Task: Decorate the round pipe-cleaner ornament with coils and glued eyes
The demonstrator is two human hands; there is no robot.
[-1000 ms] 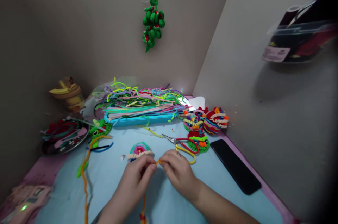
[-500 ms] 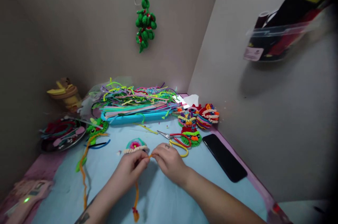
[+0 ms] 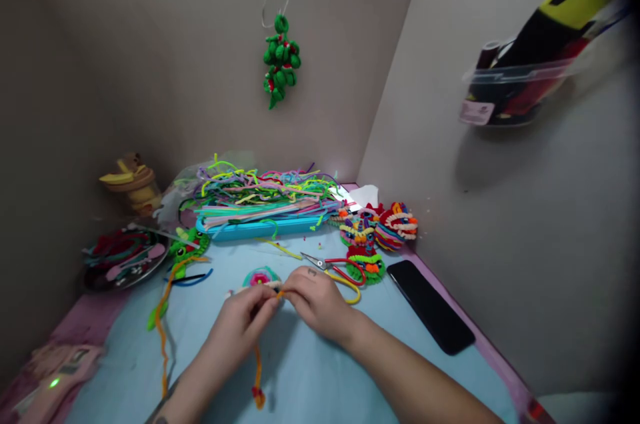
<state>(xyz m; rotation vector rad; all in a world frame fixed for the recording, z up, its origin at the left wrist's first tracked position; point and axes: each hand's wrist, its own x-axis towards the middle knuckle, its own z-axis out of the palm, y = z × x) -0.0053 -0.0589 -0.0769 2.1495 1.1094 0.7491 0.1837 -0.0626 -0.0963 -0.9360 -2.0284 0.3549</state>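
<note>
Between the fingertips of my left hand (image 3: 250, 315) and my right hand (image 3: 317, 301) is an orange pipe cleaner (image 3: 259, 368). Both hands are closed in a pinch, nearly touching each other. The pipe cleaner's tail hangs below my left hand and ends in a small curl with dark red bits. Just behind the hands lies a round coiled piece (image 3: 261, 277) in teal, pink and cream, partly hidden by my fingers. Red-and-yellow-handled scissors (image 3: 336, 271) lie beyond my right hand, blades partly apart. Another long orange pipe cleaner (image 3: 161, 331) lies to the left.
A blue tray (image 3: 265, 229) heaped with colourful pipe cleaners stands at the back. Several finished fuzzy figures (image 3: 367, 264) sit right of it, near a black phone (image 3: 430, 306). A metal plate (image 3: 150, 271) is at left. Green fuzzy pieces (image 3: 281, 64) hang on the wall.
The camera view has tilted slightly upward, so everything sits a little lower. Both hands keep their pinch on the orange pipe cleaner, with the fingertips slightly closer together.
</note>
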